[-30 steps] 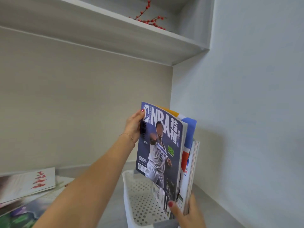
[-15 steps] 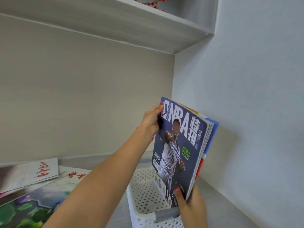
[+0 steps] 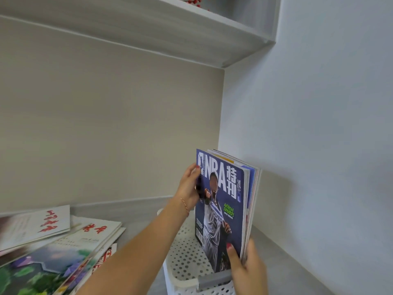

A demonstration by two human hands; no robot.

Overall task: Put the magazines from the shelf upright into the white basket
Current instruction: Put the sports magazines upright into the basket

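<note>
A bundle of magazines, fronted by a blue NBA cover, stands upright in the right side of the white perforated basket. My left hand grips the bundle's far edge near the top. My right hand clamps the near bottom corner, thumb on the cover. More magazines lie flat in a loose pile on the grey shelf surface at the left.
The basket sits in the corner beside the white side wall. An upper shelf with red berry twigs hangs overhead. A beige back panel closes the rear.
The bundle has been lowered and straightened upright in the basket, closer to the right wall. Both hands kept their grip and moved down with it.
</note>
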